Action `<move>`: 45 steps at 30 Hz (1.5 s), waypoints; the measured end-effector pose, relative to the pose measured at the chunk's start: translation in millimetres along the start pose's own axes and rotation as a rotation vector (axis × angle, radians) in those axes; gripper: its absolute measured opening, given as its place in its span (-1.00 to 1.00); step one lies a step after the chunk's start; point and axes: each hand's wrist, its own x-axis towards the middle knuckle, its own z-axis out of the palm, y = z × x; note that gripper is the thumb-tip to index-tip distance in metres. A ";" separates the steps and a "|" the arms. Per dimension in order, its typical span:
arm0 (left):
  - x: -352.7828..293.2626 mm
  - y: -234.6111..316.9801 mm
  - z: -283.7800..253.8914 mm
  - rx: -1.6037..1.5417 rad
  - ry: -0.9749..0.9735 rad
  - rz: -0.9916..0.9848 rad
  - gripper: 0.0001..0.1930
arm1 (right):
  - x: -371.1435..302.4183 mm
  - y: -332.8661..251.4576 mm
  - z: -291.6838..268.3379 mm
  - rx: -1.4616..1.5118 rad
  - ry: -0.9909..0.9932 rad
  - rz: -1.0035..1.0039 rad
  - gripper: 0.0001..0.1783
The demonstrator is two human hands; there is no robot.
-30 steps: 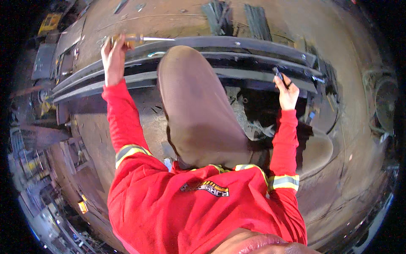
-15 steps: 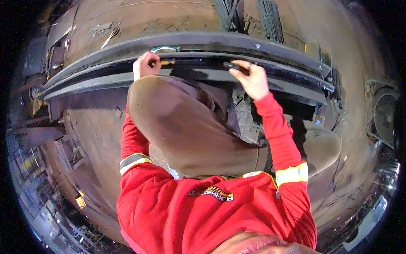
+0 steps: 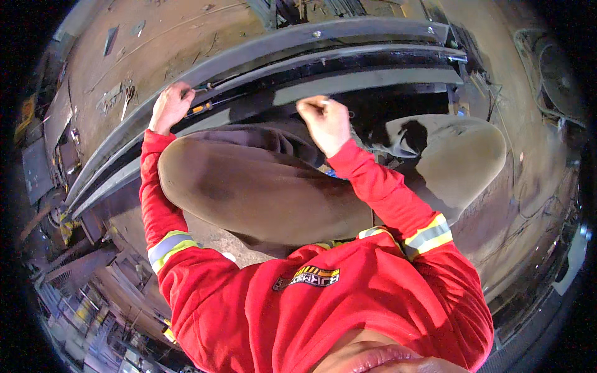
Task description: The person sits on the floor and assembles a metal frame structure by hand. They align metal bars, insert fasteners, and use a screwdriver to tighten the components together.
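Note:
My left hand (image 3: 170, 108) is closed over the far edge of long grey steel beams (image 3: 367, 81). A thin dark piece sticks out past its fingertips; whatever else the fingers hold is hidden. Close beside that hand, a tool with an orange handle (image 3: 199, 110) lies in the dark channel between the beams. My right hand (image 3: 326, 122) is raised above my lap, just on the near side of the beams. Its fingers are pressed together in a pinch, and I cannot make out anything between them.
My bent knees (image 3: 230, 180) are close to the beams' near side. Beyond the beams, dark metal strips (image 3: 273, 12) and scraps lie on the brown floor. A round-framed dark object (image 3: 553, 74) stands at the far right, and cluttered metal parts (image 3: 81, 261) fill the left.
The view has shifted, and the beams appear more tilted. My left hand has moved to the far beam edge. My right hand has drawn nearer; the black piece seen in it earlier no longer shows.

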 end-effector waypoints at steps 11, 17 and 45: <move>20.3 18.9 -15.3 0.018 -0.158 -0.089 -0.60 | 58.7 36.8 -2.3 0.498 0.467 0.815 -0.56; 27.4 -23.7 -11.8 -0.189 -0.285 -0.081 -0.67 | 60.2 34.7 -3.9 0.620 0.412 0.926 -0.48; -23.4 194.5 -109.5 0.014 0.022 0.494 -0.76 | 66.9 31.1 -19.0 0.524 0.459 0.993 -0.73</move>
